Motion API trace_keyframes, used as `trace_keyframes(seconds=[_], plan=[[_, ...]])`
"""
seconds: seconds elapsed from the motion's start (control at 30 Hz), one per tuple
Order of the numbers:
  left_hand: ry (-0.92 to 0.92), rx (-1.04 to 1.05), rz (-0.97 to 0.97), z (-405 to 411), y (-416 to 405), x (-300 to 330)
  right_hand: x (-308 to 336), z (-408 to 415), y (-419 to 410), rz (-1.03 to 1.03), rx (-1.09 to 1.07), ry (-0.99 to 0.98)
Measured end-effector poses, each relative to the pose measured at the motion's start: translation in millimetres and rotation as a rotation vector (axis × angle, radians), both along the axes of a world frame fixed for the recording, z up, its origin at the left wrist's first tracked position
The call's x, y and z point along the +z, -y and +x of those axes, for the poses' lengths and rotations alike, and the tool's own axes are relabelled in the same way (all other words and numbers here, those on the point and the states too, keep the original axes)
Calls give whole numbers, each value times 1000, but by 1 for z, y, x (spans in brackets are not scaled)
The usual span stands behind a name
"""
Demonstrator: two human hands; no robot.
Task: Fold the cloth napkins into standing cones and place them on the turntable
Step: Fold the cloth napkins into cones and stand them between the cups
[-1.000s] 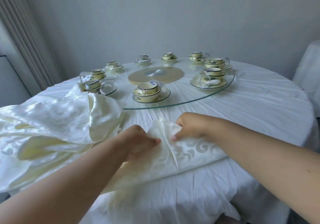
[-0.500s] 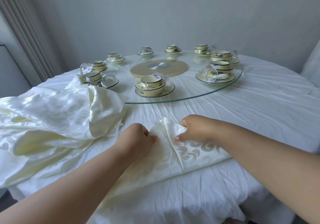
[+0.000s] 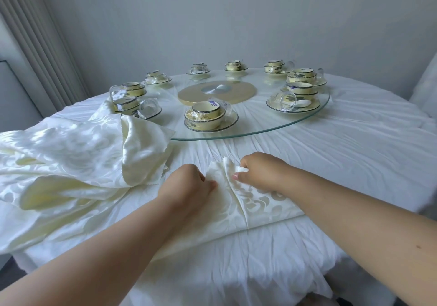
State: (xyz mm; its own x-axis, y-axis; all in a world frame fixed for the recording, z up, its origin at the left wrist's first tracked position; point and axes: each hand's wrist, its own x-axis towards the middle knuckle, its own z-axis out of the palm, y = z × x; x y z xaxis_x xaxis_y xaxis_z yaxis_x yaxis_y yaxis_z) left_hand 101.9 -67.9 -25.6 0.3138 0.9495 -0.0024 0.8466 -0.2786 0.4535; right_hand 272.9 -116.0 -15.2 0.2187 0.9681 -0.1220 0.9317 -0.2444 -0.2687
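A: Head view first. What's the surface and the room?

B: A round table under a wrinkled white tablecloth (image 3: 354, 154), against a plain grey wall (image 3: 212, 17), with pleated curtains (image 3: 35, 33) at the left. A glass turntable (image 3: 314, 119) sits at the middle of the table on a tan round base (image 3: 246, 91).

A: What stands on the glass?

B: Place settings (image 3: 209, 116) ringed around its rim: yellow bowls on saucers, some with clear glasses lying beside them.

A: And the napkin?

B: The folded napkin (image 3: 257, 204) lies flat on the cloth at the near edge of the table, in front of the turntable and apart from it. The left hand (image 3: 186, 185) and the right hand (image 3: 262, 171) each pinch its far tip with curled fingers, one on either side of the centre fold.

A: Edges and free room?

B: A heap of loose napkins (image 3: 71, 161) covers the left side and touches the turntable's rim. The cloth to the right is bare. A white draped shape (image 3: 425, 85) stands at the far right.

A: Any writing?

B: A blue-printed label (image 3: 214, 103) on the wrap of the nearest setting; too small to read.
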Motion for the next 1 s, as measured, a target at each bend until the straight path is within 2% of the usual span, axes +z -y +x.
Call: trace_keyframes(seconds=[0.1,0.17,0.27,0.4,0.5,0.57,0.73,0.9,1.0], plan=[[-1,29,105,-2,8,-7,-5,1,0,30,-12,-10],[59,11,167,-4,11,-12,-7,1,1,46,-11,-12],[166,-119,290,-4,13,-17,-8,2,1,91,-23,-76],[173,-234,414,1,9,-24,-8,2,1,100,-53,-149],[136,-297,411,0,5,-29,0,4,-3,31,-61,-214],[84,-340,373,-1,2,-28,12,7,-7,-4,-8,-187],[-14,-359,416,0,1,-22,28,5,-35,83,150,-232],[-104,-345,395,-1,4,-18,12,-21,-61,-11,383,-81],[-109,-347,337,-3,4,-16,7,-22,-68,-18,443,4]])
